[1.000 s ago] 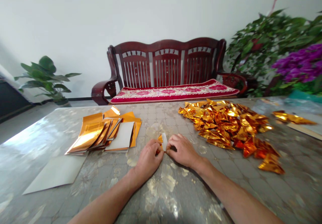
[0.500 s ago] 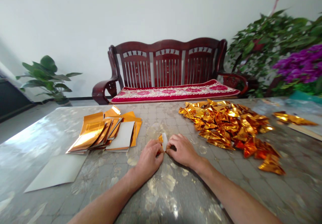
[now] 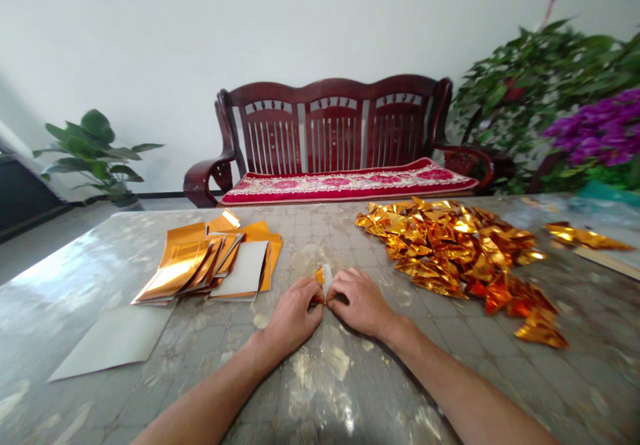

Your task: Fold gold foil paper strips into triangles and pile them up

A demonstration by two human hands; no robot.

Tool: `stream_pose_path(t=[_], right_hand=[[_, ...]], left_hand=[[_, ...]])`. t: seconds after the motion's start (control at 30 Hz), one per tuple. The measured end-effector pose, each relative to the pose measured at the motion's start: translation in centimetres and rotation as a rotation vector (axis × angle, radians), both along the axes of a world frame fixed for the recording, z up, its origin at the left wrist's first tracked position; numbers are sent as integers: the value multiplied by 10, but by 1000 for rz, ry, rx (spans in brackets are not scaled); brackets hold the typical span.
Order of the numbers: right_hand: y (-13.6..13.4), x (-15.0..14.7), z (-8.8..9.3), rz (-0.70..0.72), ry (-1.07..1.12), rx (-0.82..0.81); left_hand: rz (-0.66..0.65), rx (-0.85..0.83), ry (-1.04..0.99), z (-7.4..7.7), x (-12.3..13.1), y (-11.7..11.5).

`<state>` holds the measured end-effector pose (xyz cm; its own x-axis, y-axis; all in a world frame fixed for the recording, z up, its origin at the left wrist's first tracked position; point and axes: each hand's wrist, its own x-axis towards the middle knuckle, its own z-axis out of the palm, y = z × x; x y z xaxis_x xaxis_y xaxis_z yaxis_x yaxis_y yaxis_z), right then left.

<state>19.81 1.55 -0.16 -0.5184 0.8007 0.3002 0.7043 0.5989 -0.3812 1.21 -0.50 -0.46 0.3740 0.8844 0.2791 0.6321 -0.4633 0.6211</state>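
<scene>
At twelve o'clock, a dark red-brown wooden bench [image 3: 330,121] carries a crimson cushion [image 3: 345,185] patterned with pink flowers and a cream border, while purple flowers [image 3: 595,131] sit among green leaves [image 3: 515,91] at two o'clock. The mottled grey tabletop [image 3: 320,391], with its faint tile grid and pale gold blotches, holds shiny gold-orange foil triangles [image 3: 455,245] at one o'clock and orange foil sheets [image 3: 200,265] at ten o'clock. The small foil piece [image 3: 327,279] between the fingers [image 3: 300,315] shows orange and white.

Behind the table with its glossy mottled top [image 3: 75,265] there's a dark red wooden bench [image 3: 330,125] with a red floral cushion [image 3: 345,185]. Leafy potted plant [image 3: 95,151] off left, big green plant [image 3: 515,91] and purple flowers [image 3: 595,128] right.
</scene>
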Motion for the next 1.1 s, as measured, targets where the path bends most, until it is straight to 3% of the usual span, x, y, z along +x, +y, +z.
stream_pose_path(t=[0.33, 0.57, 0.77, 1.1], right_hand=[[1, 0, -3, -26, -13, -8], [2, 2, -2, -16, 4, -19], [2, 4, -2, 8, 14, -15], [4, 3, -3, 11, 20, -4]], left_hand=[[-97, -90, -97, 3, -17, 10], [-78, -84, -116, 1, -15, 11], [-28, -20, -56, -6, -13, 12], [-59, 25, 60, -1, -7, 4]])
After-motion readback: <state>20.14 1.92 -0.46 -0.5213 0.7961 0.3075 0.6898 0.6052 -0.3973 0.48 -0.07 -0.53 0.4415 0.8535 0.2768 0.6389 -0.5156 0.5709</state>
